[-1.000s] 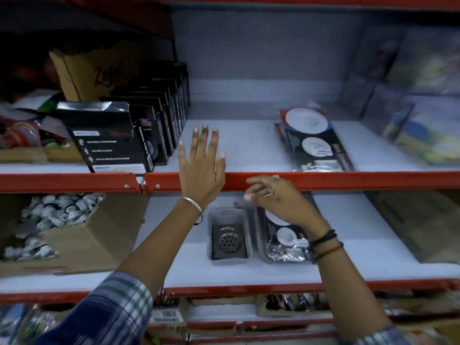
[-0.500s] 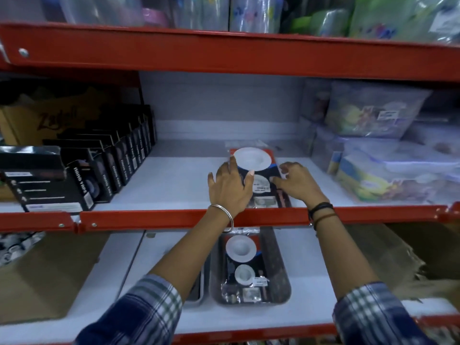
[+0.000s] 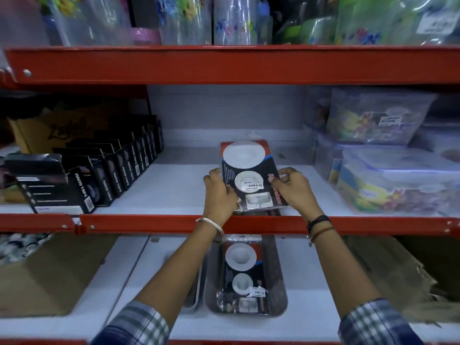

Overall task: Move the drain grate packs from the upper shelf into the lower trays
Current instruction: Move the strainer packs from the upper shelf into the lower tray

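Drain grate pack (image 3: 250, 178) sits at the middle of the upper shelf (image 3: 174, 192), its far end tilted up and its near end close to the red shelf lip (image 3: 154, 224). Half a second ago it lay flat with both hands resting on its edges; now it is raised off the pile. Left hand (image 3: 220, 195) clamps the pack's left edge, fingers curled round it. Right hand (image 3: 293, 189) pinches the right edge, thumb on the printed face. Both grips are closed on the pack.

The pack is a clear plastic sleeve over a black card with red corners. It shows a large white disc at the top, a smaller white disc below it bearing a price sticker, and a small white inset picture near the bottom. Dark material shows beneath its near edge; whether that is another pack cannot be told.

On the lower shelf, directly below, a second pack (image 3: 242, 275) of the same design lies flat in a grey tray (image 3: 280, 282). Another tray (image 3: 195, 290) sits just to its left, mostly hidden by the left forearm.

Black boxes (image 3: 99, 180) line the upper shelf's left side; clear lidded containers (image 3: 388, 178) stand at its right.
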`<state>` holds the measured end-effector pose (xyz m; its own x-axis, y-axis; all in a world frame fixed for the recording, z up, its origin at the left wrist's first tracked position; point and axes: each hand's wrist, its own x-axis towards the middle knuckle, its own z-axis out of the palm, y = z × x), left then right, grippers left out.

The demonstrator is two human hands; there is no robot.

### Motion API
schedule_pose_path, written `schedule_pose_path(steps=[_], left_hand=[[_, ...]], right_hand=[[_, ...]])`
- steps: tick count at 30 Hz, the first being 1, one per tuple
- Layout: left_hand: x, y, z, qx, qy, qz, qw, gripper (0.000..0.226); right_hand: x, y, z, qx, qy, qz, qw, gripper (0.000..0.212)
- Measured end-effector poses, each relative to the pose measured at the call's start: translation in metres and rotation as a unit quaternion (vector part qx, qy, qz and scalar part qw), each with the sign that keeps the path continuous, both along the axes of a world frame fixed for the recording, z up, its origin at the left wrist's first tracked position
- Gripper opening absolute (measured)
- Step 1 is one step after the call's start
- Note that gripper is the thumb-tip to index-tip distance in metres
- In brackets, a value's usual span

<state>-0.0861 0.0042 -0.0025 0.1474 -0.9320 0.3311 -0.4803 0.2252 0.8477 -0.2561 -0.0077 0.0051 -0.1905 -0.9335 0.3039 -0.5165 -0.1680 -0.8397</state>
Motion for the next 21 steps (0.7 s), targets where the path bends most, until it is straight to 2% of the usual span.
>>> schedule_pose_path(steps=[5,9,15,21], left_hand=[[0.019,0.048,-0.022,-0.056,0.057,-0.02,0.997,0.048],[0.04,0.098,-0.048,-0.077,0.073,-0.043,0.993,0.043],[0.068,0.189,-0.111,-0.052,0.064,-0.049,0.995,0.04],[0.079,0.238,-0.185,0.014,0.035,-0.052,0.998,0.031]], right_hand=[[0.004,0.057,-0.012,-0.008,-0.066,0.067,0.996,0.027],[0.007,0.11,-0.045,0.015,-0.074,0.135,0.988,0.033],[0.024,0.203,-0.109,0.095,-0.059,0.167,0.98,0.039],[0.026,0.246,-0.172,0.186,-0.045,0.143,0.971,0.048]])
